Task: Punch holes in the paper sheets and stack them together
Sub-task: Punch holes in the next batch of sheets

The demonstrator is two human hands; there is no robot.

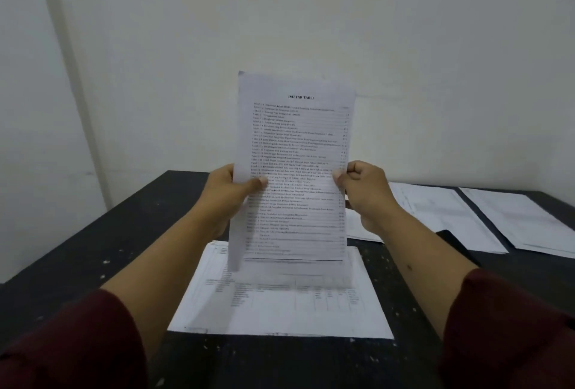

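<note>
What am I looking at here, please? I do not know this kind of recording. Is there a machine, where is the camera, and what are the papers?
There is no machine here. A person wears one wide-angle camera on the head, so the single picture looks forward and down along that person's own arms in dark red sleeves.

The left hand and the right hand each pinch one side edge of a printed sheet and hold it upright in the air. Its heading reads "DAFTAR TABEL", above a list of lines.

Below it is a dark table with pale specks. A sheet with a printed table lies flat on it, nearest the person. More papers lie to the right, some on what looks like an open dark folder. No hole punch is visible in this picture.
</note>
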